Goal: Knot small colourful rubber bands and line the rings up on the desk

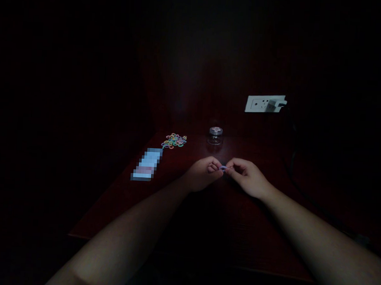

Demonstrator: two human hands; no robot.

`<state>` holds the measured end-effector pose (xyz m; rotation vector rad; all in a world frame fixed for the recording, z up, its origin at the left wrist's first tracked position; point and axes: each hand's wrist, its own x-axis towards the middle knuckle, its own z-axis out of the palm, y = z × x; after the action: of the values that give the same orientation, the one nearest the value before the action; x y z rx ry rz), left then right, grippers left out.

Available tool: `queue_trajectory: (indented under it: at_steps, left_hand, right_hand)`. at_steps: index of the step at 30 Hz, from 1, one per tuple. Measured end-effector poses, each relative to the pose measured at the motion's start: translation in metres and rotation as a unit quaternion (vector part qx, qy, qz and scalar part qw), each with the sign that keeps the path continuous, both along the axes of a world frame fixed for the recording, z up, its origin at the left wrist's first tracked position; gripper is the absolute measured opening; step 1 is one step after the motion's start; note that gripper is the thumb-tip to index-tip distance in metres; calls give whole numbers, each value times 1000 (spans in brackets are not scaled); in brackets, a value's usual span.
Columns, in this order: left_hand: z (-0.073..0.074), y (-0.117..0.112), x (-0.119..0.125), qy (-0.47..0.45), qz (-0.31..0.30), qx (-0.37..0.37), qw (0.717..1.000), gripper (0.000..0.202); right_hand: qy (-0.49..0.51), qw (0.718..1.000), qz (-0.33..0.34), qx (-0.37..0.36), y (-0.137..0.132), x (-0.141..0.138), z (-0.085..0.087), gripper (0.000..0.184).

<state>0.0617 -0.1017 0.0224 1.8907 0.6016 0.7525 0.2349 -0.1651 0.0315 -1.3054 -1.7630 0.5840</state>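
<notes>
Pinching a small lilac band point(223, 168) between them, the two hands meet over the near middle of the tabletop point(120, 202). The left hand point(204, 174) has it by one side, thumb and forefinger drawn narrow on its edge, with the other fingers curled in toward the palm. The right hand point(249, 177) grips the opposite side the same way, thumb and fingertip close together. The band shows as a thin loop bridging the gap; whether it hangs clear of the wood, I cannot tell from where I stand.

Just beyond the hands, a clear jar point(215, 137) stands upright with its lid on; it is too dark to see what it holds. Left of the jar lies a loose pile point(174, 141) of bands, pink, yellow, green and purple, overlapping one another. Nearer the person, a glowing screen point(147, 163) lies flat, its far end just beside the pile; I cannot make out what it shows.

A white socket point(259, 103) sits on the dark wall point(194, 79) to the right, a plug point(276, 105) in its right end. From there a black cable point(293, 160) drops toward the right forearm.
</notes>
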Motion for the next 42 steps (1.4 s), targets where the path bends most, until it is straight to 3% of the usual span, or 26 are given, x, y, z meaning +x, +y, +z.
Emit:
queue_trajectory:
  at_steps: [18, 33, 42]
  left_hand:
    - [7, 1, -3, 16, 21, 5, 1000, 18]
    - [8, -2, -2, 6, -13, -36, 999, 21]
    - [8, 0, -4, 12, -9, 16, 1000, 22]
  right_hand:
    - [-27, 1000, -12, 3, 1, 2, 1, 17]
    - [16, 999, 20, -27, 1, 0, -2, 18]
    - [21, 999, 21, -30, 0, 0, -1, 18]
